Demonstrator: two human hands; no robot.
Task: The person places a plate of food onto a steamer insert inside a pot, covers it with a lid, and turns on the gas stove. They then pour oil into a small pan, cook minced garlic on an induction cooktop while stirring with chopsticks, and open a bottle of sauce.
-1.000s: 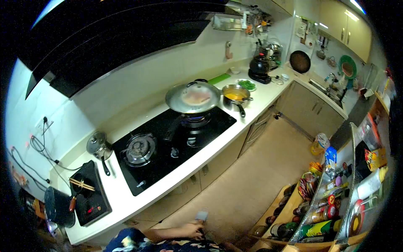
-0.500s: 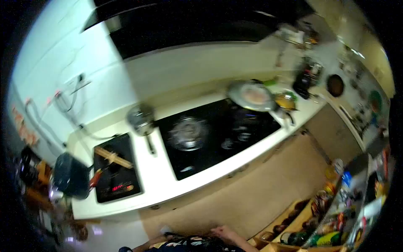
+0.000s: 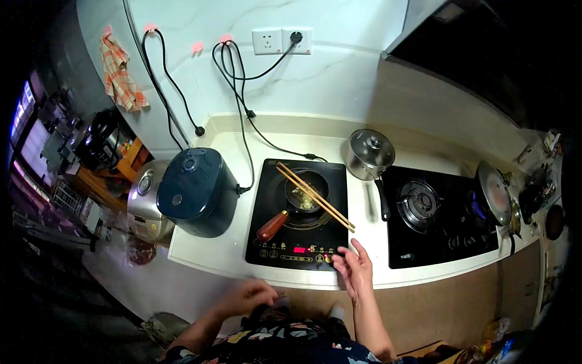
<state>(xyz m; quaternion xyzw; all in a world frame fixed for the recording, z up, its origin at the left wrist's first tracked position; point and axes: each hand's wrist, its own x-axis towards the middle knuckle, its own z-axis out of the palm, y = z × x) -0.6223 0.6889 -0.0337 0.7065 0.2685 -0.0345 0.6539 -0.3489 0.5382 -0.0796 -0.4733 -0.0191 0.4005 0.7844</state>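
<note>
White lettering (image 3: 405, 256), reading "valli", marks the near left corner of the black glass gas hob (image 3: 447, 213), right of the right hand's fingers (image 3: 358, 250). Left of them, red digits (image 3: 299, 249), apparently zeros, light the black rectangular induction cooker (image 3: 267, 203); its small yellow panel markings (image 3: 319, 258) are illegible.

The dark top (image 3: 285, 343) carries scattered pale shapes, apparently floral; the left hand (image 3: 256, 296) and right hand (image 3: 356, 268) are bare.

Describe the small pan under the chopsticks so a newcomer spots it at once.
On the white counter, find the black cooktop with the red display. The small dark pan sits on it, chopsticks across its top. Unlike the lidded steel pot nearby, it is uncovered and has a reddish-brown handle.
</note>
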